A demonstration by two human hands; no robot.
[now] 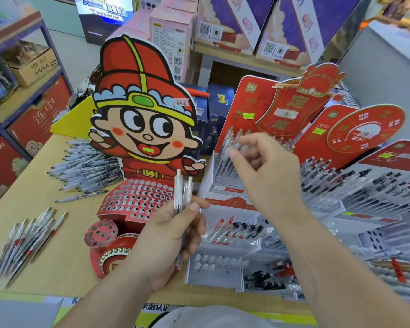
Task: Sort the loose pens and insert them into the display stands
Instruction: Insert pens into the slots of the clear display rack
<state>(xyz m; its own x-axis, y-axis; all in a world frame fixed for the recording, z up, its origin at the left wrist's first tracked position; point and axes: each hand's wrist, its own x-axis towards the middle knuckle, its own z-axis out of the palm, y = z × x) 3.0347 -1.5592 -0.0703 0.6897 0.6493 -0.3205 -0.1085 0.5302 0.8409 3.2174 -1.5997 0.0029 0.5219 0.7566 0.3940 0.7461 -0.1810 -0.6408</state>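
**Insertion step in hand; sorting unfinished**

Loose pens (26,240) are lying in heaps on the worktop (64,256) at far left, awaiting sorting. The cartoon stand (140,129) is showing its holes unfilled. The left hand (168,242) is gripping a small bunch of clear pens (184,192) upright, just in front of it. The right hand (268,169) is hovering half curled at the pen rows of the red stand (246,102); blur is preventing any finding on whether it is pinching a pen. Judgement: the next move is calling for drawing one pen from the bunch and seating it in a free slot.
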